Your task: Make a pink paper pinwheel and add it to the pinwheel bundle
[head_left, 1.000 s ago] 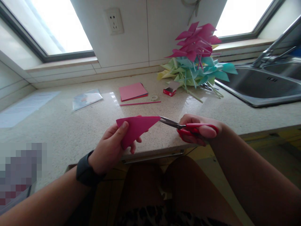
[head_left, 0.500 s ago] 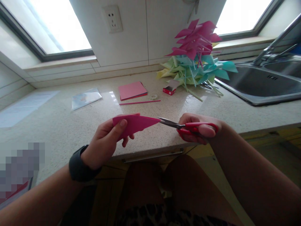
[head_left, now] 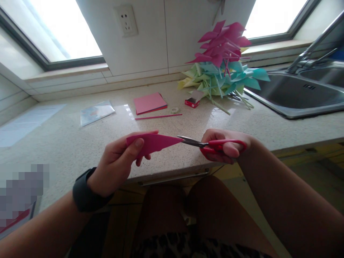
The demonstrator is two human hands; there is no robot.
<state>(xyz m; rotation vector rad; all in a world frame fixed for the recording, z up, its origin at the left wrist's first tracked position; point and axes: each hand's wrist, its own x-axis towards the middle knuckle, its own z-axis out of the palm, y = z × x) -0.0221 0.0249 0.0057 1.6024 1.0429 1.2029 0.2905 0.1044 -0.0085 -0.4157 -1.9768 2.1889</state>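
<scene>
Your left hand (head_left: 118,157) pinches a bright pink folded paper piece (head_left: 153,143) between thumb and fingers, holding it above the front of the pale speckled stone bench (head_left: 61,143). Your right hand (head_left: 223,145) grips red-handled metal scissors (head_left: 212,143), whose blades point left and meet the paper's pointed right corner in view; whether they touch it, you cannot tell. Beyond your hands, a thin pink stick (head_left: 158,116) lies just in front of a stack of coloured paper squares (head_left: 149,103), pink on top, near a small pale tape roll (head_left: 174,110).
</scene>
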